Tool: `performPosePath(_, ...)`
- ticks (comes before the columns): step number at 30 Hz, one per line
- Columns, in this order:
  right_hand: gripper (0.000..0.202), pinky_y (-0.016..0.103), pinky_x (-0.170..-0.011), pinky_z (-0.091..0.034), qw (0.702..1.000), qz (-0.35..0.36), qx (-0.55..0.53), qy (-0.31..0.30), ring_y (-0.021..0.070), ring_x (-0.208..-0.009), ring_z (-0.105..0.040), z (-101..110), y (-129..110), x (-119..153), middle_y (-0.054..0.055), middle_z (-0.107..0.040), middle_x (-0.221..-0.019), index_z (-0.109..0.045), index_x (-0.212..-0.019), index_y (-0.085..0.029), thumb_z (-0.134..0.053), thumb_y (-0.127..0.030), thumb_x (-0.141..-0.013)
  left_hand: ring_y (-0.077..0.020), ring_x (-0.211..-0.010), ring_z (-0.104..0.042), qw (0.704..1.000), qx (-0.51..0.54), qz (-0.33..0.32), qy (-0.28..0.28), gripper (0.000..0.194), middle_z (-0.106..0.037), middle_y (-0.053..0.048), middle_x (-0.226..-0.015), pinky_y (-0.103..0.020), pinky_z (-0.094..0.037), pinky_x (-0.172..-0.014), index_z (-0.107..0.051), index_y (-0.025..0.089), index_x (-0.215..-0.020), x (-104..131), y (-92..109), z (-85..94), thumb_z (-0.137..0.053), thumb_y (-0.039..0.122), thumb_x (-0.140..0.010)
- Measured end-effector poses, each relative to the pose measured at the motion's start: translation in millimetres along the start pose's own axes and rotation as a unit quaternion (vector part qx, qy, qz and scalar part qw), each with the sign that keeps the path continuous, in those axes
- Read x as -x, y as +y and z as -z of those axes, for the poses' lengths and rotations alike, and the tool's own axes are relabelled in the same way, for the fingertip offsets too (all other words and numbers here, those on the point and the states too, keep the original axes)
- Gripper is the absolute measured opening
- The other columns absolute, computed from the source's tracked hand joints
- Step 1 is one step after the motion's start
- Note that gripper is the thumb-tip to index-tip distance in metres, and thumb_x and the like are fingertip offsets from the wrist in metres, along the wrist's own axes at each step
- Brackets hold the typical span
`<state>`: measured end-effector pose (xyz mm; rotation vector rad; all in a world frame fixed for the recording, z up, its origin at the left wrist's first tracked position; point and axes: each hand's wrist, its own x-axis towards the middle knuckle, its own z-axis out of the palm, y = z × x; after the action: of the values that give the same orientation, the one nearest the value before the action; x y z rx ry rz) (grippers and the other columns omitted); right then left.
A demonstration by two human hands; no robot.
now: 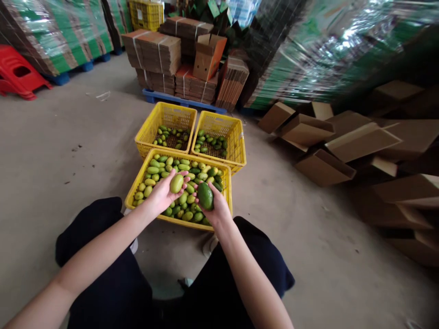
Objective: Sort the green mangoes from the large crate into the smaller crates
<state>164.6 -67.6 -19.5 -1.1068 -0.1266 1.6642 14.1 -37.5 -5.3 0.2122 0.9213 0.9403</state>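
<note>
1. Dark cloth fills the near end of my feed: two trouser legs (109,274), with two bare forearms (99,249) reaching out over them.
2. Two hands, two fruits, one each. Left hand (163,196) has the pale fruit (176,183): yellow-green, smooth, oval. Right hand (221,211) has the dark fruit (205,196): deep green, glossy, looks a bit bigger to me.
3. Left fingers are half open, palm up, loosely cradling the pale one, thumb beside it. Right fingers are curled round the dark one. Both are held above the front crate (185,224).
4. That's one yellow crate, loaded with green and yellowish fruit (187,216), too overlapped for me to count.
5. Two rear crates (219,119) sit just behind, side by side, each with a sparser scatter of green fruit.
6. Further out: jumbled cardboard boxes (305,130) on the right (no count, sorry), one red stool (10,57) far left, strapped cardboard bundles (152,48) on a blue pallet (185,101).
</note>
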Motion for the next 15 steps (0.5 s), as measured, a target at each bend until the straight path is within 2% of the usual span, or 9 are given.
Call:
performPosePath(4, 0.019, 0.024, -0.044, -0.051, 1.000, 0.013, -0.012, -0.006, 0.0162, -0.056, -0.064, 0.9, 3.8, 1.2, 0.002, -0.072, -0.072, -0.067, -0.088, -0.022, -0.059, -0.039, -0.085, -0.0079, -0.045, -0.051, 1.000, 0.031, 0.001, 0.005, 0.035, -0.060, -0.003, -0.063, -0.016, -0.043, -0.041, -0.062, 0.013, -0.081, 1.1, 0.5, -1.3, -0.044, 0.036, -0.101)
performPosePath(8, 0.017, 0.027, -0.054, -0.058, 0.999, -0.005, 0.001, -0.038, 0.0163, -0.060, -0.065, 4.0, 1.2, 1.2, 0.007, -0.073, -0.077, -0.066, -0.083, -0.018, -0.057, -0.033, -0.080, -0.0069, -0.039, -0.042, 0.997, 0.078, 0.017, 0.008, 0.031, -0.056, -0.002, -0.060, -0.015, -0.032, -0.034, -0.055, 0.015, -0.077, 1.1, 2.9, -1.2, -0.039, 0.031, -0.098)
performPosePath(11, 0.013, 0.030, -0.056, -0.061, 1.000, -0.027, -0.008, -0.003, 0.0185, -0.062, -0.068, 3.5, -0.1, -0.3, 0.009, -0.072, -0.073, -0.063, -0.079, -0.017, -0.054, -0.027, -0.081, -0.0096, -0.042, -0.045, 0.995, 0.087, 0.034, 0.030, 0.029, -0.057, -0.005, -0.061, -0.017, -0.034, -0.034, -0.055, 0.015, -0.078, 2.3, 3.2, -3.0, -0.034, 0.025, -0.095)
performPosePath(15, 0.016, 0.025, -0.047, -0.059, 0.996, -0.083, -0.013, 0.032, 0.0167, -0.052, -0.065, -2.1, -1.0, -0.7, 0.006, -0.067, -0.061, -0.062, -0.082, -0.016, -0.053, -0.028, -0.087, -0.0113, -0.046, -0.049, 0.995, 0.073, 0.063, 0.032, 0.027, -0.058, -0.008, -0.062, -0.018, -0.040, -0.038, -0.054, 0.012, -0.079, 3.7, 0.6, -7.2, -0.030, 0.012, -0.091)
